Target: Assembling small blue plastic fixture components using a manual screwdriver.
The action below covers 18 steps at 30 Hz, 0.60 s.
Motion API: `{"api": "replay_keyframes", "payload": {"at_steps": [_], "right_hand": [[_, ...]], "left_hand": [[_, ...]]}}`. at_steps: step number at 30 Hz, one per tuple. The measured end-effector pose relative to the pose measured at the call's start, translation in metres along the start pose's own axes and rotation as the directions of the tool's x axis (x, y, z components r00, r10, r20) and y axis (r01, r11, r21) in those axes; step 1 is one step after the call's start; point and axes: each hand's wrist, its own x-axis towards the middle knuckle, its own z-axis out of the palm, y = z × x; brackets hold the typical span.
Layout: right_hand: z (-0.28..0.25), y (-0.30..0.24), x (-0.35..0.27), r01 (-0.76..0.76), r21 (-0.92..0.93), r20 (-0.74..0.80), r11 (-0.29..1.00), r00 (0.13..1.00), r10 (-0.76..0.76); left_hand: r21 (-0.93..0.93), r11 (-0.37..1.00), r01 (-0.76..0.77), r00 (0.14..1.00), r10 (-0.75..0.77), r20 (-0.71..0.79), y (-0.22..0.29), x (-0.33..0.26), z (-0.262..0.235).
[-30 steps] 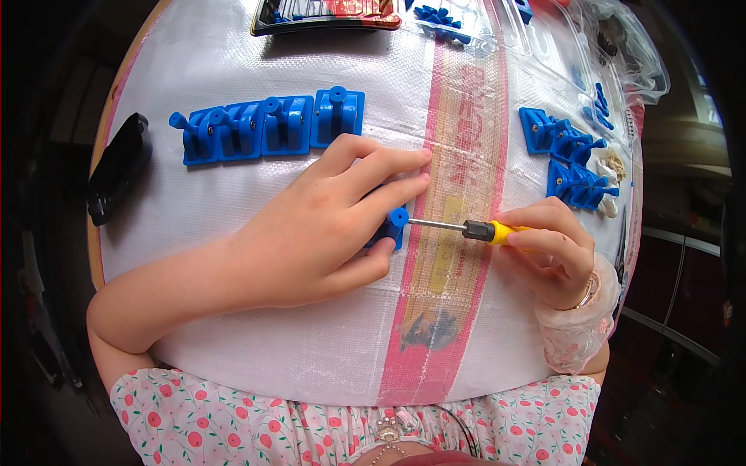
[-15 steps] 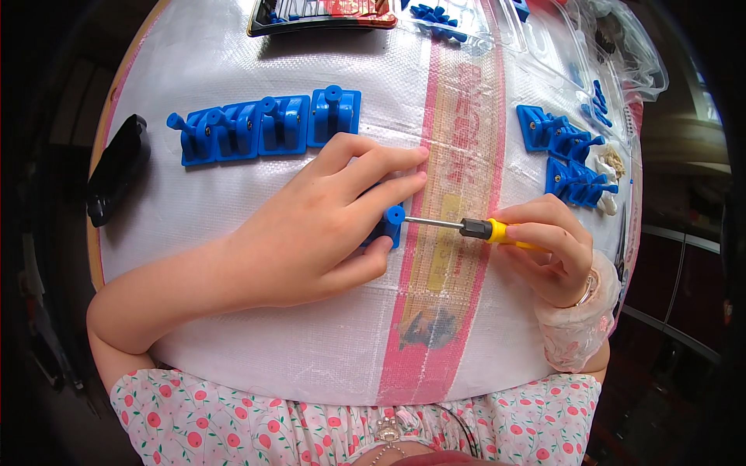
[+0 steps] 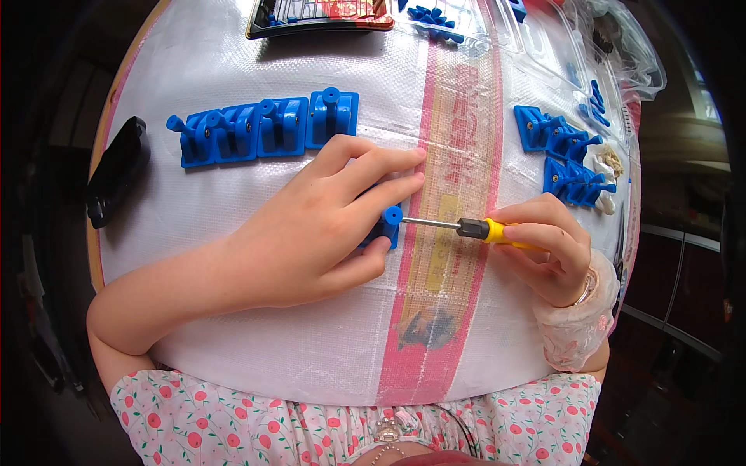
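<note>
Bright, even daylight on the white desk (image 3: 233, 194); soft shadows beneath things; edges around it bend and darken.

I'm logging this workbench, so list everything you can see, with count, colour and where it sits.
blue part: one, blue, table centre, under the left hand's fingers
screwdriver: one, yellow handle with black collar and metal shaft, tip at the blue part
row of blue parts: four side by side, blue, upper left
pile of blue parts: several, count unclear, blue, upper right
black object: one, black, left table edge
dark tray: one, top edge, partly cut off
clear plastic packaging: amount unclear, transparent, top right
woven sheet: one, white with a red stripe, covering the table
left hand: one, pressing down the blue part
right hand: one, gripping the screwdriver handle
</note>
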Motion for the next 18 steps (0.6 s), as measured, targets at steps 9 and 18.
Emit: {"api": "replay_keyframes", "payload": {"at_steps": [9, 18], "right_hand": [[-0.0030, -0.0001, -0.0013, -0.044, 0.071, 0.025, 0.996, 0.999, 0.043], [-0.0028, 0.0030, 0.0016, 0.033, -0.024, 0.033, 0.999, 0.999, -0.033]], "left_hand": [[0.007, 1.000, 0.004, 1.000, -0.004, 0.009, 0.0001, 0.0003, -0.0006], [0.009, 1.000, 0.004, 1.000, -0.004, 0.009, 0.0007, 0.0002, -0.0006]]}}
